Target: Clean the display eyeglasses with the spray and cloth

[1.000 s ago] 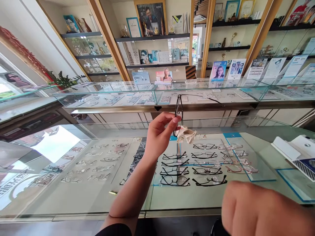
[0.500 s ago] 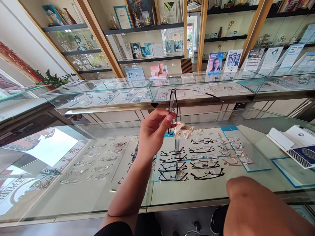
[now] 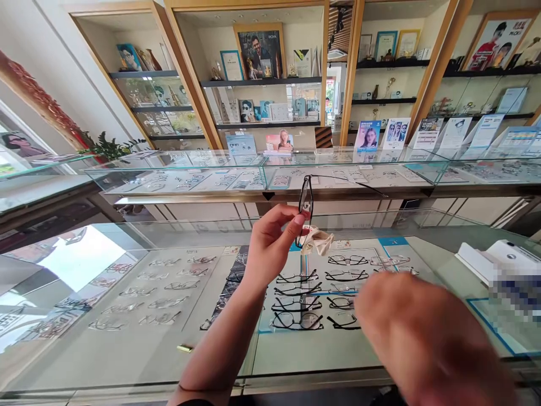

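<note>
My left hand (image 3: 274, 242) pinches the rim of a black-framed pair of glasses (image 3: 306, 197), held upright over the glass counter, with one temple stretched out to the right. A crumpled cream cloth (image 3: 319, 241) shows just behind and right of the glasses; whether my fingers touch it I cannot tell. My right hand (image 3: 406, 316) is large and blurred at the lower right, in front of the display, its fingers smeared and hidden. Below the hands, rows of dark glasses (image 3: 297, 321) lie inside the counter.
Pale frames (image 3: 164, 303) lie in the counter at the left. An open white case (image 3: 477, 262) stands at the right, near a blue-edged tray (image 3: 490, 324). A second glass showcase (image 3: 338, 163) runs across behind, with shelves (image 3: 262, 82) on the wall.
The view has tilted up, showing more of the shelves. My right hand has risen and moved left over the display, covering some frames. My left hand still holds the glasses.
</note>
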`<state>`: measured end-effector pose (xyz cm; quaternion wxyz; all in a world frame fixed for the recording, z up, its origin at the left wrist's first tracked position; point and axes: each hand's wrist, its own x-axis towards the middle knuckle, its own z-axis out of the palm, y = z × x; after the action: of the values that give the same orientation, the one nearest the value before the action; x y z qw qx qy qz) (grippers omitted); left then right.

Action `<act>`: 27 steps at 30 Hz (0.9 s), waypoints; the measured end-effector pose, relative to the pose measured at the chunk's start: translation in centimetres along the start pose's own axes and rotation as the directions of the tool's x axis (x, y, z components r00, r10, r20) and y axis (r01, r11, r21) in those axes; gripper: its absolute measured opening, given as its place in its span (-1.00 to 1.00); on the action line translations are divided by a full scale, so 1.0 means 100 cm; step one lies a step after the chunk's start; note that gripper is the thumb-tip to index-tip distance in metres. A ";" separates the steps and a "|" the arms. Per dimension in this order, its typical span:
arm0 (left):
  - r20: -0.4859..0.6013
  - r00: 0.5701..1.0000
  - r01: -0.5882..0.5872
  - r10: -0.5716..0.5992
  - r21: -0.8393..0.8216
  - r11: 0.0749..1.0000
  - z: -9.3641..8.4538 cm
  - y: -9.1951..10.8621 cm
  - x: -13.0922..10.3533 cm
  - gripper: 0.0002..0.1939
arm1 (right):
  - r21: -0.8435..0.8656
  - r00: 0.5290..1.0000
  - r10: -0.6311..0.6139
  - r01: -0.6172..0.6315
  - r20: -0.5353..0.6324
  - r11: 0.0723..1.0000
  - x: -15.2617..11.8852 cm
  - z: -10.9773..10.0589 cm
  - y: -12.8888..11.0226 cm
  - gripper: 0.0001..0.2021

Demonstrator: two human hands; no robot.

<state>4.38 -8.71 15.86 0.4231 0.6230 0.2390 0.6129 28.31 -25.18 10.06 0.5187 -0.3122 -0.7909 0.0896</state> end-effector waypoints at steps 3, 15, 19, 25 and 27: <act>0.005 1.000 -0.005 0.005 0.015 1.000 0.001 0.001 -0.002 -0.71 | -0.074 0.992 0.105 -0.100 0.073 0.992 0.090 0.016 0.018 -0.71; -0.054 0.996 -0.064 0.069 0.093 0.994 -0.003 -0.010 -0.001 -0.71 | -0.416 0.990 0.133 -0.136 -0.036 0.899 0.121 0.036 0.033 -0.51; -0.127 0.986 -0.094 0.107 0.104 0.990 -0.009 -0.014 0.005 -0.70 | -0.479 0.967 0.253 -0.223 -0.001 0.849 0.124 0.029 0.036 -0.51; -0.178 0.978 -0.099 0.112 0.082 0.992 -0.014 -0.017 0.010 -0.68 | -0.535 0.911 0.398 -0.284 0.109 0.796 0.122 0.023 0.041 -0.58; -0.177 0.977 -0.105 0.119 0.087 0.991 -0.014 -0.019 0.011 -0.68 | -0.530 0.912 0.387 -0.264 0.135 0.806 0.121 0.023 0.043 -0.60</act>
<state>3.62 -6.50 14.75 0.3397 0.5930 0.2645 0.6804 24.80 -14.30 16.34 0.2985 -0.5545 -0.7767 0.0061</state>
